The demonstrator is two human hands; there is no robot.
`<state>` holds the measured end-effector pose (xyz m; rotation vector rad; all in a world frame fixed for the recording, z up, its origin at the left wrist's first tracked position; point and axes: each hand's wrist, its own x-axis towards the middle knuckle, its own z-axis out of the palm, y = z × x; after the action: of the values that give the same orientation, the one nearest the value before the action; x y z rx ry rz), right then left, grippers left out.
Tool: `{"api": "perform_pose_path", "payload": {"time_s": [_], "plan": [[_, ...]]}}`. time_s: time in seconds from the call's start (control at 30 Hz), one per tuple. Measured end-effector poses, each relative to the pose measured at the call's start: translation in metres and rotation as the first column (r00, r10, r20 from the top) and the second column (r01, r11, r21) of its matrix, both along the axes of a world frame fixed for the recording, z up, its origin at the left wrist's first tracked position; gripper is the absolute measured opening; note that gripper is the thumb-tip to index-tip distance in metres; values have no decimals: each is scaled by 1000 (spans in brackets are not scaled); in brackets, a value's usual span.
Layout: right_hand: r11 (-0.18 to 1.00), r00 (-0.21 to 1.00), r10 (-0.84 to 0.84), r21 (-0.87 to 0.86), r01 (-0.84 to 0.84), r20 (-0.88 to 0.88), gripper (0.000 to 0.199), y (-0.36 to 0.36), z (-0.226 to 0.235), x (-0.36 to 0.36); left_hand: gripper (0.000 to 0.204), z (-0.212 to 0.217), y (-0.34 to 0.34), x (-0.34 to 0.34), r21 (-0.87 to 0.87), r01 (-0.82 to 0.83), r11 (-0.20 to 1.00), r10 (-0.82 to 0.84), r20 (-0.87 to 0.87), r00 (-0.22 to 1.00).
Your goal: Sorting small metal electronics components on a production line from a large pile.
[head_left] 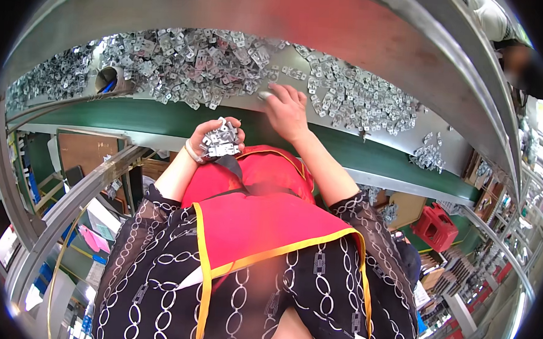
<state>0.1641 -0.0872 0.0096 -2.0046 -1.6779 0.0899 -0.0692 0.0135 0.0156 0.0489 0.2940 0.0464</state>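
Observation:
My left hand (235, 131) is closed around a handful of small, silvery metal pieces (219, 141), which look like little stamped brackets with holes. It is held close in front of my red apron (281, 225). My right hand (286, 114) reaches over the green strip to the bench, its fingers curled. Something pale shows at its thumb tip, too small to name. Just beyond those fingertips lie a few loose pieces of the same kind (294, 72), between a large heap (197, 67) on the left and a flatter spread (355, 97) on the right.
A metal beam (243, 14) crosses above the bench's far side. A short tube (109, 80) with something blue inside stands among the left heap. A small cluster of pieces (429, 154) sits at the bench's right. Below right is a red plastic stool (435, 227). Another person appears at upper right.

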Motion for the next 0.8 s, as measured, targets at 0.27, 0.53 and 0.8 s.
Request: {"api": "perform_pose_path", "payload": {"time_s": [0.27,0.53,0.8], "plan": [[956,941,-275,-46,289,197,18,5,-1,50,41,7,-1,-12,-42,-58,997,57,-21,998],[911,917,-396,140,388,40,29,56,-22,98,42,15,1,-2,35,33,999,-32,-31,999],[833,902,-400,-346,431,161,30,77,-43,125,42,18,5,16,-7,61,998,-61,-56,997]]}}
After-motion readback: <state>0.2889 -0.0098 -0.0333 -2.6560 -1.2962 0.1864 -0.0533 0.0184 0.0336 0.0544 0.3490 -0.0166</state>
